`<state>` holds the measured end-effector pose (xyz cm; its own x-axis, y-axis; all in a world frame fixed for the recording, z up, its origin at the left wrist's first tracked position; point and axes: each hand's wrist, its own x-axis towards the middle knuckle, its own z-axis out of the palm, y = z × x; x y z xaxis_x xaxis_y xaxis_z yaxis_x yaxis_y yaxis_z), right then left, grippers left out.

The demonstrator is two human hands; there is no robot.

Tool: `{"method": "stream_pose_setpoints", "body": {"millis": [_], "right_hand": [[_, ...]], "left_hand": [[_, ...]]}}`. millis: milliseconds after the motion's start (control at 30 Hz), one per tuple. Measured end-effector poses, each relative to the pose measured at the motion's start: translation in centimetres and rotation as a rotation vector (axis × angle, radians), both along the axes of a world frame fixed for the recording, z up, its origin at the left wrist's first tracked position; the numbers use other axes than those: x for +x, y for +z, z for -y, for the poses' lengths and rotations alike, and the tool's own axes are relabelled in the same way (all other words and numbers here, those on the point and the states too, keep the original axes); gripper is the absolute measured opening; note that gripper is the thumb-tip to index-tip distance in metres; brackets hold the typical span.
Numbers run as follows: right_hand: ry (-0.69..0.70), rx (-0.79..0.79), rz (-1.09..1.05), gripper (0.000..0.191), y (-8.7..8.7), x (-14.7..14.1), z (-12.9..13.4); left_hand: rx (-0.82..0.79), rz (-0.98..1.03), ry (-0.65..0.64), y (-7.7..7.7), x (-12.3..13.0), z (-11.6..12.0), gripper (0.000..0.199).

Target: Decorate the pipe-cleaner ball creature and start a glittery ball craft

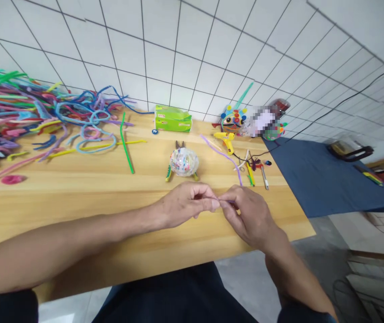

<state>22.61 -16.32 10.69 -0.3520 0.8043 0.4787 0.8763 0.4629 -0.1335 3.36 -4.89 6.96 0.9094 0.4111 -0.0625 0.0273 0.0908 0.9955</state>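
My left hand [187, 204] and my right hand [250, 215] meet over the front part of the wooden table, fingertips almost touching. Pinched between the thumb and fingers of both is a thin purple pipe cleaner [231, 201], mostly hidden by the fingers. Just beyond my left hand sits a clear round ball [184, 162] with colourful specks, on top of pliers with green-yellow handles [168, 173]. A loose purple pipe cleaner [225, 155] lies curved on the table past my right hand.
Tangled pipe cleaners [27, 116] cover the left side. A green tissue pack [173, 119] stands at the wall. Right of it are a decorated figure [233, 120], a yellow glue gun [226, 141] with a black cord, and a pen [265, 177]. A blue cloth [323, 179] lies further right.
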Motion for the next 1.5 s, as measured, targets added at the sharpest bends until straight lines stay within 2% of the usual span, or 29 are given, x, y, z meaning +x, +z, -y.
{"method": "stream_pose_setpoints", "body": {"millis": [167,333,400,500,600,733,800,900,1000,1067,1133,1233,1300,1367,1400,1500], "right_hand": [[0.027,-0.059,-0.04,0.01,-0.7,0.7,0.2],[0.058,-0.098,-0.08,0.005,-0.6,1.5,-0.2],[0.057,-0.106,-0.088,0.008,-0.4,1.9,-0.4],[0.054,-0.094,-0.075,0.012,-0.3,2.5,-1.2],[0.014,-0.091,-0.128,0.016,-0.4,3.4,-2.4],[-0.084,-0.169,-0.307,0.02,-0.1,5.6,-3.4],[-0.061,-0.258,-0.352,0.023,0.5,6.8,-3.3],[-0.001,-0.511,-0.334,0.032,1.8,8.6,-2.8],[-0.023,-0.681,-0.259,0.037,2.8,10.6,-3.2],[-0.052,-0.661,-0.189,0.037,3.0,12.0,-4.2],[-0.071,-0.56,-0.145,0.034,3.1,12.7,-5.5],[-0.153,-0.275,-0.141,0.02,2.9,11.7,-5.8],[-0.27,-0.043,-0.164,0.024,2.3,9.4,-4.2],[-0.348,0.122,-0.25,0.013,0.9,6.4,-1.8],[-0.33,0.118,-0.345,0.004,-0.1,4.9,-0.6],[-0.196,-0.33,-0.624,0.014,-3.6,1.1,1.2]], "left_hand": [[0.106,0.015,0.021,-0.7,-0.3,0.3,0.031],[0.298,-0.01,0.056,-1.3,-0.5,0.8,0.022],[0.246,0.023,0.024,-1.5,-0.4,0.8,0.02],[0.081,0.087,-0.03,-1.8,-0.2,0.5,0.02],[-0.025,0.097,0.019,-2.1,-0.1,0.0,0.021],[-0.061,0.054,0.086,-3.1,-0.4,-0.9,0.022],[-0.049,0.019,0.084,-3.9,-0.5,-1.1,0.025],[-0.015,-0.033,0.08,-5.1,-0.4,-0.5,0.024],[-0.007,-0.066,0.054,-6.0,0.0,0.5,0.021],[-0.036,-0.077,0.032,-6.1,0.3,1.0,0.021],[-0.099,-0.059,0.045,-5.9,0.6,1.2,0.023],[-0.182,-0.023,0.144,-5.2,0.7,0.9,0.026],[-0.187,-0.009,0.21,-4.6,0.5,0.5,0.023],[-0.173,0.015,0.234,-3.9,0.3,0.1,0.021],[-0.166,0.03,0.231,-3.7,0.2,0.0,0.021],[-0.143,0.076,0.215,-3.3,0.0,0.0,0.025]]}}
